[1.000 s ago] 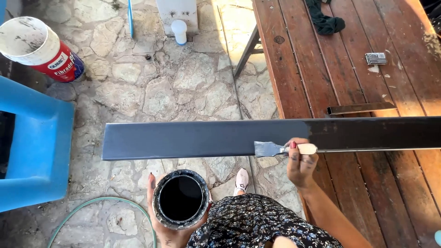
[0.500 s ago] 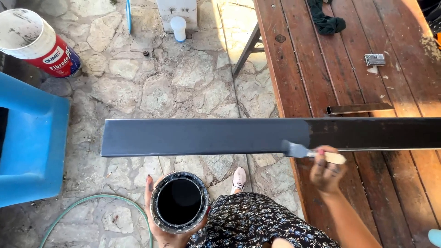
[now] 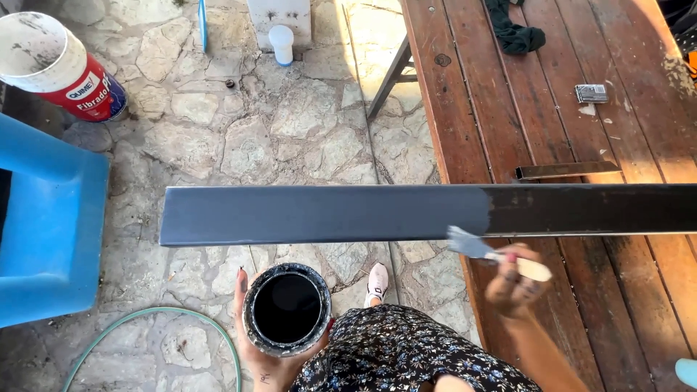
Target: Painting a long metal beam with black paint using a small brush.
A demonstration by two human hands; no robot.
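The right hand is closed around the pale handle of a small flat paintbrush, fingers curled and pinching the handle; motion blur obscures the finger detail. The bristle end points toward 10 o'clock and sits at the lower edge of the long flat dark-grey metal bar. Compared with the two earlier views, this hand has travelled toward 3 o'clock along the bar and dropped slightly toward 6 o'clock, so the brush now leaves the painted face instead of lying on it. The boundary between the smooth grey coat and the darker uncoated length lies just above the bristles.

The left hand cups a round open tin of black paint from beneath, fingers wrapped up its sides; its position is unchanged.

The bar spans the brown slatted wooden table from 3 o'clock and overhangs the stone paving toward 9 o'clock. A blue plastic chair stands at 9 o'clock.
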